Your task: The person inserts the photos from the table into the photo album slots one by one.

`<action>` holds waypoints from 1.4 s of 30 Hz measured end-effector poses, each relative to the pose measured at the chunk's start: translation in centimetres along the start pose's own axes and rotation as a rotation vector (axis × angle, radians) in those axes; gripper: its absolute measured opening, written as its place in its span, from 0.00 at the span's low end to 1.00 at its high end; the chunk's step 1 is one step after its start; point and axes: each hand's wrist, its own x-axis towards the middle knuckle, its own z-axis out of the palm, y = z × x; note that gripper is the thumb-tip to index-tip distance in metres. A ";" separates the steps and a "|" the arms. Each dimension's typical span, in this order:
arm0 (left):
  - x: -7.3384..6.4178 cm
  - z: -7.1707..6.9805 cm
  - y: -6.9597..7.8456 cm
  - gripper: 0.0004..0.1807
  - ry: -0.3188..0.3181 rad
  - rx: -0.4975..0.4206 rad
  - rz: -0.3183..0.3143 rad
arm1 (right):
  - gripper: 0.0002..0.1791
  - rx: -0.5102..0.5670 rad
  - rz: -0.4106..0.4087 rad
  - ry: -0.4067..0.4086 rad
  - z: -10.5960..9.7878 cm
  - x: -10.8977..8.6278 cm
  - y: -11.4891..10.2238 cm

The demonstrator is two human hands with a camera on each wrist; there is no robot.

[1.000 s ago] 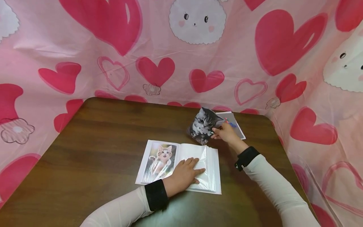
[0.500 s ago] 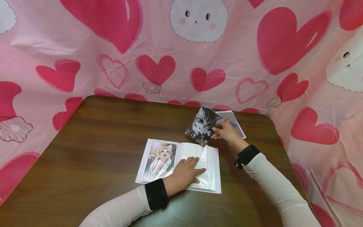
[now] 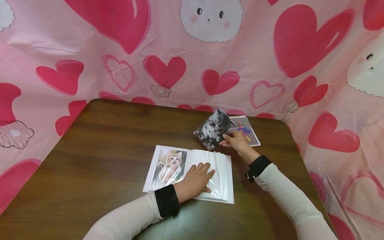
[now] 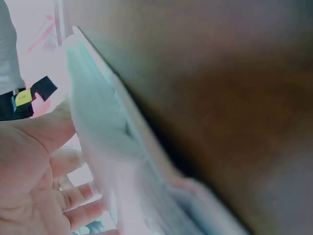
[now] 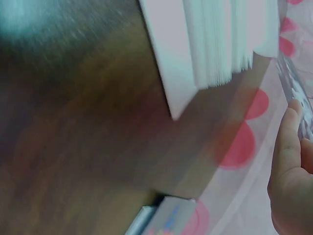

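An open photo album lies on the brown table, a kitten picture behind clear film on its left page. My left hand rests with spread fingers on the right-hand page, a clear sleeve over white. In the left wrist view the album's page edges run beside the left hand. My right hand pinches a black-and-white kitten photo by its lower right side, tilted above the album's far edge. The right wrist view shows part of the right hand and the photo's edge.
Behind the right hand, a grey picture with colourful shapes lies at the table's far right; the right wrist view suggests a small stack. A pink heart-patterned cloth hangs along the table's far and right sides. Brown tabletop extends left of the album.
My right hand has shifted slightly left with the kitten photo, whose lower corner has lifted a little. More of the grey picture shows. The left hand stays on the page, nearly still.
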 end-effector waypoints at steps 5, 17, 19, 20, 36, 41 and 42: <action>0.2 -0.1 -0.2 0.38 -0.042 -0.012 -0.010 | 0.07 0.070 -0.011 -0.009 0.5 0.3 0.8; 0.1 -0.1 -0.3 0.40 -0.058 -0.024 -0.032 | 0.05 0.009 0.133 -0.124 -0.2 1.9 1.8; 0.0 0.0 -0.3 0.40 -0.055 -0.028 -0.030 | 0.05 -0.033 0.166 -0.170 -0.4 2.2 1.9; -0.1 0.0 -0.3 0.40 -0.053 -0.032 -0.028 | 0.05 -0.053 0.176 -0.198 -0.4 2.2 1.8; -0.3 0.2 -0.4 0.37 -0.073 -0.097 -0.004 | 0.09 -0.440 0.108 -0.308 0.7 3.2 0.0; -0.2 0.3 -0.5 0.37 -0.075 -0.122 0.004 | 0.07 -0.508 0.074 -0.268 -0.1 3.2 -0.2; -0.3 0.4 -0.6 0.37 -0.072 -0.121 0.002 | 0.07 -0.518 0.078 -0.266 -0.2 3.1 -0.4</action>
